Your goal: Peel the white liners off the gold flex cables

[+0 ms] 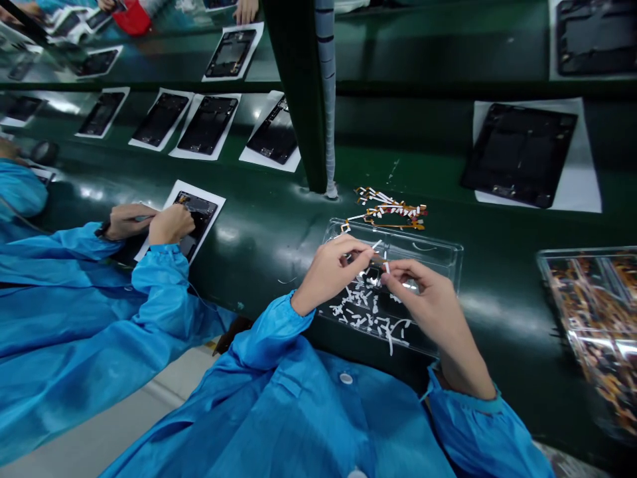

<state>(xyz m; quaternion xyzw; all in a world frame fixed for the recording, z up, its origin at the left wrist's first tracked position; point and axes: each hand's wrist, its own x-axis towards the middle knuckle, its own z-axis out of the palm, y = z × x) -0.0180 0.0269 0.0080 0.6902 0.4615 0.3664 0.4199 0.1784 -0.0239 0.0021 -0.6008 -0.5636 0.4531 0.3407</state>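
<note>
My left hand [332,271] and my right hand [428,292] meet over a clear plastic tray [438,247] on the dark green belt. Between the fingertips of both hands I pinch one small dark part with a white tab [379,263]. The tray floor below holds several small white paper strips [365,309]. Just beyond the tray lies a small heap of orange flex cables with white tabs [391,207]. Both my arms wear blue sleeves.
A co-worker in blue at the left has both hands [149,223] on a black device frame on white paper. More black frames on paper [520,154] lie along the belt. A green post [298,99] rises at centre. A clear tray of orange parts [594,318] sits at right.
</note>
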